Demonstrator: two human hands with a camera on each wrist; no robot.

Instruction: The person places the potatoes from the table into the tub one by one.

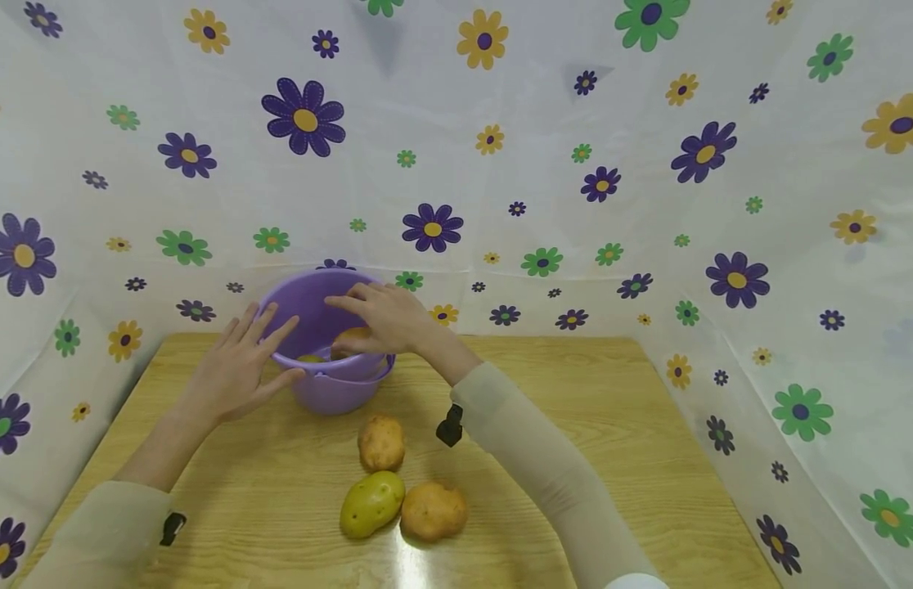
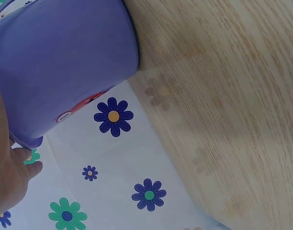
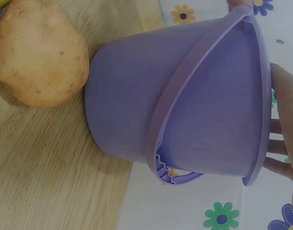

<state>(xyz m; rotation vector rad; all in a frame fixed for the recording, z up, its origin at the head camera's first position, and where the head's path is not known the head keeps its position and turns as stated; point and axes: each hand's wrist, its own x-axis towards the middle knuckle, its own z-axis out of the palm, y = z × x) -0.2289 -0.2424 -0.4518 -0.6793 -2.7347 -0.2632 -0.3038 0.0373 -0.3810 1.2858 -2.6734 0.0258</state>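
A purple bucket (image 1: 339, 394) stands upright on the table, its handle hanging down at the front. My left hand (image 1: 231, 372) is at its left rim with straight, spread fingers, the thumb reaching the front rim. The left wrist view shows fingertips (image 2: 34, 168) right at the rim. My right hand (image 1: 386, 319) reaches over the right rim into the bucket. Its thumb and fingers are around a brown potato (image 1: 353, 335) inside. A yellow-green potato (image 1: 310, 358) shows at the bottom. In the right wrist view the rim hides the fingertips of the right hand (image 3: 285, 124).
In front of the bucket lie a small brown potato (image 1: 381, 443), a yellow-green potato (image 1: 372, 505) and a larger brown potato (image 1: 434, 511). The wooden table (image 1: 559, 409) is bordered by a white flowered cloth (image 1: 515, 254) at the back and sides.
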